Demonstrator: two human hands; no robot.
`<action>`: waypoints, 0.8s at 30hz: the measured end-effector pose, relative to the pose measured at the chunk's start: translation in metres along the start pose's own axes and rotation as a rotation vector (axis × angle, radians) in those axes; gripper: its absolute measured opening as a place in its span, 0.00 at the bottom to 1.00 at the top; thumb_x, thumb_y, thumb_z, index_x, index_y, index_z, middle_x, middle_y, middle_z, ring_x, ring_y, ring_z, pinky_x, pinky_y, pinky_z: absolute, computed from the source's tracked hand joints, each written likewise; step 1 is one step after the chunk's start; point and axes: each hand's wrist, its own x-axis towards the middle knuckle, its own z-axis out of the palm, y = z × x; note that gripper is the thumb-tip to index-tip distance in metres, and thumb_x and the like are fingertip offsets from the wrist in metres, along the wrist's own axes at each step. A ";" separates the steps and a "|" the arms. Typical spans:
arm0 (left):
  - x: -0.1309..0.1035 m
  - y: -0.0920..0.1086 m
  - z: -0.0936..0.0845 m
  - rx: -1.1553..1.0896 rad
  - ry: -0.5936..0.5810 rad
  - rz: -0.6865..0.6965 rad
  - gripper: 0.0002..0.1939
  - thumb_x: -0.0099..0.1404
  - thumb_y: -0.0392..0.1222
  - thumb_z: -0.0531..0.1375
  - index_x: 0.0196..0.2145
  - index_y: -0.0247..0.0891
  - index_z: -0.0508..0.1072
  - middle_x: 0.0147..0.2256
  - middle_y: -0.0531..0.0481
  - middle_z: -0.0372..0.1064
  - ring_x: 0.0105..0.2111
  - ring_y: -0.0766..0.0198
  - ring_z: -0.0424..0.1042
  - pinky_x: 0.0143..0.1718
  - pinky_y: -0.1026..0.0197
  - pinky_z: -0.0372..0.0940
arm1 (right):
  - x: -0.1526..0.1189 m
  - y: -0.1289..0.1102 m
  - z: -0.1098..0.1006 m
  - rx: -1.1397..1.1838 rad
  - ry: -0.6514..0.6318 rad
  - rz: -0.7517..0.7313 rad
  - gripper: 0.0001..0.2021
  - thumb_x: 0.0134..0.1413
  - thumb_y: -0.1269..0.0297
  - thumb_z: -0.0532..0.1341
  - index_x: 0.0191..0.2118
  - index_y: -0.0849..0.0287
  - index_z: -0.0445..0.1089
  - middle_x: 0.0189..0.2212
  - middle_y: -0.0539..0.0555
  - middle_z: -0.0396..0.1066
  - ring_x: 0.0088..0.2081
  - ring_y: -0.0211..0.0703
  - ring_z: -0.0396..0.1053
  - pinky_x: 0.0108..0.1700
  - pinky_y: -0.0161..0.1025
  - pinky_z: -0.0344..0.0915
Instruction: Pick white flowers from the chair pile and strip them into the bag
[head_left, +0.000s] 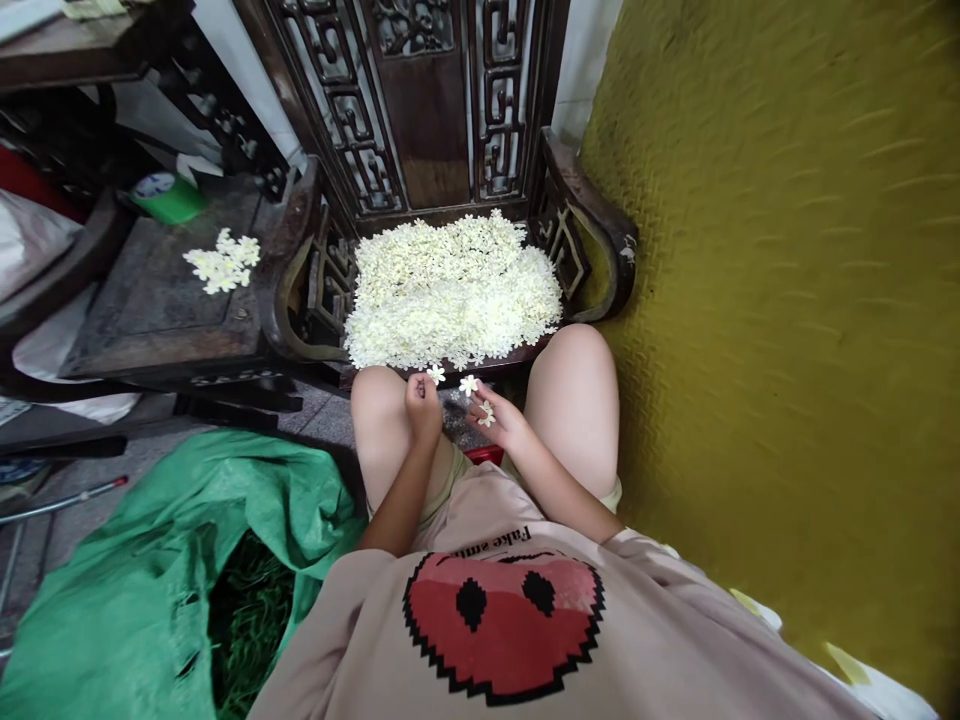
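Observation:
Between my knees, my left hand (424,402) is closed, with a small white flower (436,374) at its fingertips. Close by on the right, my right hand (501,418) pinches another white flower (469,386). A further white flower (487,413) shows against its fingers. Both hands are just in front of a carved dark wooden chair (427,180). A thick heap of white flowers (454,290) covers that chair's seat. Any thread or stem between the fingers is too small to make out.
A second dark chair (161,310) on the left bears a small cluster of white flowers (223,262) and a green roll (166,197). A green sack (150,540) holding dark green strands lies at lower left. A yellow textured panel (780,300) rises on the right.

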 end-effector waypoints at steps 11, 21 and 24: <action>-0.014 0.060 0.018 0.202 -0.175 0.334 0.10 0.66 0.44 0.51 0.31 0.39 0.67 0.31 0.49 0.68 0.34 0.63 0.67 0.37 0.60 0.60 | -0.010 -0.032 0.058 -0.173 0.072 -0.478 0.14 0.44 0.55 0.67 0.36 0.56 0.70 0.17 0.41 0.55 0.18 0.29 0.49 0.31 0.32 0.60; -0.014 0.104 0.028 0.670 -0.111 0.583 0.06 0.61 0.40 0.56 0.26 0.39 0.66 0.26 0.50 0.67 0.32 0.59 0.67 0.38 0.57 0.55 | 0.000 -0.062 0.072 -0.284 0.009 -0.514 0.16 0.46 0.52 0.65 0.38 0.57 0.69 0.13 0.40 0.50 0.19 0.31 0.51 0.26 0.32 0.56; -0.008 0.099 0.030 0.621 -0.118 0.457 0.07 0.59 0.39 0.57 0.24 0.40 0.66 0.24 0.52 0.67 0.30 0.60 0.66 0.36 0.58 0.55 | 0.017 -0.062 0.065 -0.277 0.018 -0.463 0.16 0.42 0.55 0.67 0.35 0.58 0.69 0.14 0.41 0.54 0.18 0.29 0.50 0.25 0.31 0.55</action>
